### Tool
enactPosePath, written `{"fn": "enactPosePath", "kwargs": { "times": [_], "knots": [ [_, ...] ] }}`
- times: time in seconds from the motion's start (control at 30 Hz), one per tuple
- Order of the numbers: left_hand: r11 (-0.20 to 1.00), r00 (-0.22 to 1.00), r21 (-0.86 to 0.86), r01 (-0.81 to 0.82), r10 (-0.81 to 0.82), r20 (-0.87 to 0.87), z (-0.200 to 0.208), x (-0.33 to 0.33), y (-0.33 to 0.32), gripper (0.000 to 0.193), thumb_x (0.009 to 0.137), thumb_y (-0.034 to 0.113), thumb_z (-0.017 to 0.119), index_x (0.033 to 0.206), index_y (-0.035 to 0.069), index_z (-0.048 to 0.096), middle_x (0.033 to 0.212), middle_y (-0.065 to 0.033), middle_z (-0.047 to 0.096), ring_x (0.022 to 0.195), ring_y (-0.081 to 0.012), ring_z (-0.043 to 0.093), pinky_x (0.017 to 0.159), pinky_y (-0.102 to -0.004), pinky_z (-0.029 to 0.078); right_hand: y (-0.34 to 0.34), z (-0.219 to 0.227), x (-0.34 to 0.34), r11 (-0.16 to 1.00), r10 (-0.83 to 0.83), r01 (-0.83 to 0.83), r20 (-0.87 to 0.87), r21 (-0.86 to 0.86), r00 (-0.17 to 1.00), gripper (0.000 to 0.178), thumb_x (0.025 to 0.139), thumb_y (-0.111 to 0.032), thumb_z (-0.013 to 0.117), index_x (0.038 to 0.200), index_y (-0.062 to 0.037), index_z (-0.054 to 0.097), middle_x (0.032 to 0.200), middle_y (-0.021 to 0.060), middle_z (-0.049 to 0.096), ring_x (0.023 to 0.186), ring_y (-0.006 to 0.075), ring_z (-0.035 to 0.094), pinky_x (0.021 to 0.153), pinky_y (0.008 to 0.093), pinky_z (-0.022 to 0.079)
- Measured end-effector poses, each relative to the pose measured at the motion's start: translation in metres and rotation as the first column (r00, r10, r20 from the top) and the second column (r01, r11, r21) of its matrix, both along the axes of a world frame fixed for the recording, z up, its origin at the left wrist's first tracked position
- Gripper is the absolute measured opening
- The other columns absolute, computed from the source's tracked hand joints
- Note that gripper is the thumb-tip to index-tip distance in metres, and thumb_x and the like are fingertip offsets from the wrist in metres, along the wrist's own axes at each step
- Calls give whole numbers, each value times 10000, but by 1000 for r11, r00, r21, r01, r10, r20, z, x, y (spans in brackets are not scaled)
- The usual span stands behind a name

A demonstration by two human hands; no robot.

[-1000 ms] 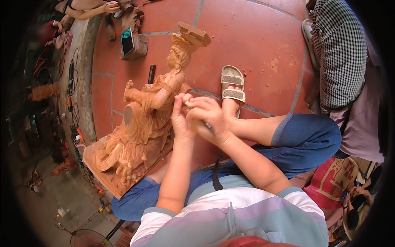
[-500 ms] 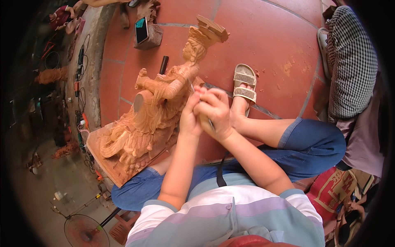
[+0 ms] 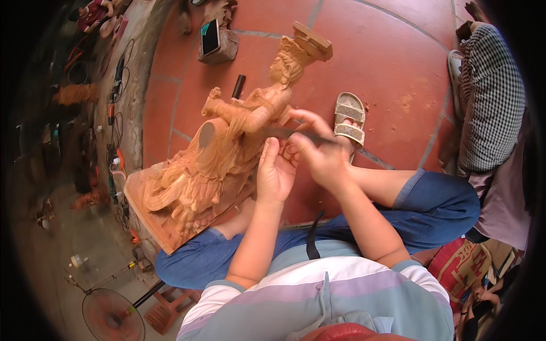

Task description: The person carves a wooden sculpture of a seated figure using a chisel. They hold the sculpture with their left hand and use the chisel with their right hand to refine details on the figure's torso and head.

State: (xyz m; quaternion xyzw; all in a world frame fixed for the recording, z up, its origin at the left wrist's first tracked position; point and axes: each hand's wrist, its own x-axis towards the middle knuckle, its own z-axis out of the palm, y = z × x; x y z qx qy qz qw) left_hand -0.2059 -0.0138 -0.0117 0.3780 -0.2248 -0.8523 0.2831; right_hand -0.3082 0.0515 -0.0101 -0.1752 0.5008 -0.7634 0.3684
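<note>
A reddish-brown carved wooden statue [image 3: 227, 133] of a robed figure with a tall headpiece leans at a slant on its flat wooden base [image 3: 170, 238], on my left. My left hand [image 3: 277, 173] is beside the statue's middle, palm up, thumb raised and fingers loosely bent, with nothing plainly held. Close by on its right, my right hand [image 3: 324, 156] has a narrow dark carving tool [image 3: 301, 134] across its fingers. Motion smears the tool, so its tip and exact grip do not show. One end points toward the statue's arm.
A phone [image 3: 210, 37] leans on a wooden block [image 3: 223, 50] beyond the statue. A short dark cylinder [image 3: 239, 86] stands behind it. My sandalled foot [image 3: 349, 122] is on the red tiles. Someone in checked cloth [image 3: 492, 96] sits at right. Cables and a fan [image 3: 114, 315] are at left.
My hands were clasped together round the tool against the statue. They have come apart, and the tool has turned crosswise in my right hand. The whole view has shifted slightly.
</note>
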Motion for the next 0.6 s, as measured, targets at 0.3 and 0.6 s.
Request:
{"fn": "enactPosePath", "kwargs": {
  "times": [0.3,0.6],
  "knots": [
    [452,685,-696,557,223,693,10,13,-9,936,859,-1,575,1497,134,-96,1157,-124,533,742,-96,554,636,-218,466,-6,-4,-43,988,-120,124,40,-96,992,250,942,-186,581,1116,-6,588,1034,76,635,913,128,611,802,273,527],
    [378,862,-823,424,111,495,-17,21,10,996,839,-51,570,1478,127,-172,1273,-179,450,815,-114,554,750,-234,472,-50,32,-26,969,177,-187,-75,-159,981,131,866,-39,629,991,-18,662,921,32,661,829,70,627,695,218,525]
  ]
}}
